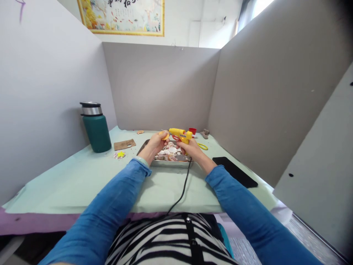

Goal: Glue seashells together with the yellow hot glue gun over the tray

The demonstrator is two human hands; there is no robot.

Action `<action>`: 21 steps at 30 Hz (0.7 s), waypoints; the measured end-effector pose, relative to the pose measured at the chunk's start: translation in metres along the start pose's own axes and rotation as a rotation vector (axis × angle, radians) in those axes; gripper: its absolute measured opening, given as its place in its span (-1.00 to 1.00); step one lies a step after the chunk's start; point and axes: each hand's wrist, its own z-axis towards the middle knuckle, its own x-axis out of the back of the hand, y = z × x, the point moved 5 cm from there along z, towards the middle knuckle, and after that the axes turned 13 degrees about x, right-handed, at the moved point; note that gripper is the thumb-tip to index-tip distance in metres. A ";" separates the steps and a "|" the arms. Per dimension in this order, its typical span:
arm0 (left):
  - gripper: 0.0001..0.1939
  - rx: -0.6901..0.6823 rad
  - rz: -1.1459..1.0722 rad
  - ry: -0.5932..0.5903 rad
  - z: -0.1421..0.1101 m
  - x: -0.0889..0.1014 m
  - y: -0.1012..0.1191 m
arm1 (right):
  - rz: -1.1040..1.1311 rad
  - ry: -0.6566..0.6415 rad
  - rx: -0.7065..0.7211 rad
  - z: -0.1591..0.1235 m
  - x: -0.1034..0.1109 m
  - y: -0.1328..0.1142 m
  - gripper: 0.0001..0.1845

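Note:
My right hand [190,147] is closed round the handle of a yellow glue gun [178,131], whose nozzle points left. A black cord [185,184] runs from its grip down over the table's front edge. In my left hand [157,144] a small orange disc-like piece [166,136] is pinched, close to the nozzle; its exact kind is too small to make out. Both hands are above a metal tray [171,164], which holds several pale shells [171,150]. My wrists hide parts of the tray's sides.
A green bottle [97,132] stands at the left, near brown cardboard [124,144] and a yellow star-shaped piece [120,154]. Behind the right hand are a red cup [192,130], a grey lump [204,133] and a yellow loop [203,146]. A black flat slab [235,171] lies right. Grey partitions [162,86] enclose the table.

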 end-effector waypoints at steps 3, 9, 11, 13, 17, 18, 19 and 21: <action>-0.79 -0.008 -0.016 0.016 0.000 0.002 0.000 | -0.006 -0.015 0.004 0.000 -0.001 -0.001 -0.78; -0.81 0.000 0.039 -0.038 0.001 -0.002 -0.001 | -0.043 0.009 -0.013 -0.002 0.000 -0.007 -0.81; -0.81 0.002 0.053 -0.048 0.002 -0.002 -0.001 | -0.040 0.010 -0.010 -0.001 0.000 -0.007 -0.82; -0.80 -0.012 0.050 -0.039 0.002 -0.001 -0.001 | -0.040 0.058 -0.013 0.000 0.003 -0.005 -0.81; -0.74 0.009 0.117 -0.049 0.000 -0.007 -0.004 | -0.061 0.228 -0.022 0.001 0.012 -0.002 -0.76; -0.72 0.018 0.144 -0.063 -0.001 -0.009 -0.005 | -0.063 0.240 -0.012 0.002 0.013 -0.002 -0.75; -0.70 0.022 0.168 -0.079 -0.001 -0.012 -0.007 | -0.066 0.239 0.003 0.002 0.013 -0.002 -0.73; -0.65 0.014 0.196 -0.108 -0.003 -0.017 -0.010 | -0.072 0.223 0.031 0.003 0.012 -0.004 -0.69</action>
